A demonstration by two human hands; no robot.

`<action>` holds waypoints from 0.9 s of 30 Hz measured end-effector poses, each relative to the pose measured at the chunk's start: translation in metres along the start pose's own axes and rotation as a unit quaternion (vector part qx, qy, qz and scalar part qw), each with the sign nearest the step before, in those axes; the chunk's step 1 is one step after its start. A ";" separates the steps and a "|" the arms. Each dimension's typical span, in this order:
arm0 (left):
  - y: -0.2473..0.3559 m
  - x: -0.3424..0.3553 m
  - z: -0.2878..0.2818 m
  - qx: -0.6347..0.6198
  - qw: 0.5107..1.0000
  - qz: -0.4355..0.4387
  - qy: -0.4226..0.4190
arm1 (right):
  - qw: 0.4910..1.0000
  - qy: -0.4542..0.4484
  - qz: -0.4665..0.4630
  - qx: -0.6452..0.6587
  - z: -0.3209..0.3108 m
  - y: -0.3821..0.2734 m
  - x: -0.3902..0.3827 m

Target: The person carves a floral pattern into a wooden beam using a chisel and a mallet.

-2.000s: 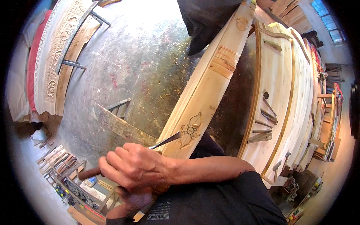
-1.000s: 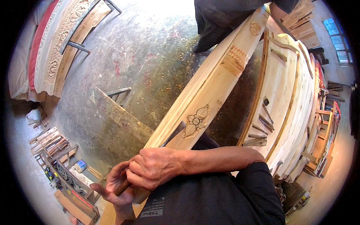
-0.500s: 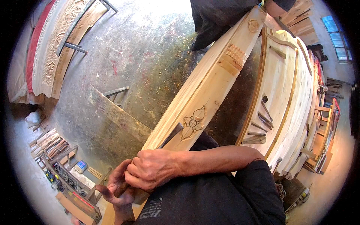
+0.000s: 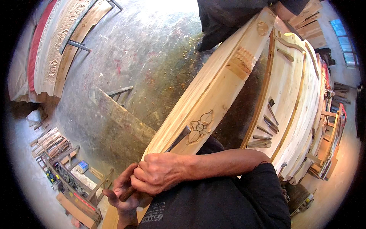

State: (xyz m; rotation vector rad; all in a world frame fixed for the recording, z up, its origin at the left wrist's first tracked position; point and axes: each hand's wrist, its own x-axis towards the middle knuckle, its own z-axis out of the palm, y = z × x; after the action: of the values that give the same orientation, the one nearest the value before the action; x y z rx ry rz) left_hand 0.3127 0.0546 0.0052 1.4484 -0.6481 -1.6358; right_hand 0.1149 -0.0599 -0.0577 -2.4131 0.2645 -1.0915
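A long pale wooden beam runs diagonally from my lap to the far right. A four-petalled flower is carved on its face. My right hand is closed around a chisel whose dark flat blade points toward the flower. Whether the cutting edge touches the wood, I cannot tell. Below it, my left hand cups the brown end of the chisel's handle, the thumb standing apart. Farther up the beam are a carved ribbed patch and a small carved motif.
Another person in dark clothes is at the beam's far end. Several chisels lie on broad pale boards to the right. Carved panels stand at the far left. A tool rack is at the lower left.
The whole view has shifted slightly, with the beam a little farther right and lower in it. Both hands keep nearly the same hold on the chisel.
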 end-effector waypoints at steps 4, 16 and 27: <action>-0.002 -0.001 0.001 -0.049 0.999 -0.001 -0.006 | 1.000 -0.005 -0.003 -0.003 -0.002 0.001 0.000; -0.014 0.000 -0.011 -0.100 0.994 0.002 -0.038 | 0.999 -0.024 0.006 0.022 -0.003 0.003 -0.004; 0.008 0.013 0.017 -0.054 0.998 -0.031 0.010 | 0.999 -0.043 0.004 -0.021 -0.006 0.004 -0.003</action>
State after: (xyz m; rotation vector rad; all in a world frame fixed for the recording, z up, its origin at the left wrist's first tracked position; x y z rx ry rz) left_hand 0.2986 0.0369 0.0084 1.4164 -0.4996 -1.6757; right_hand 0.1086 -0.0641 -0.0579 -2.4877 0.2702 -0.9854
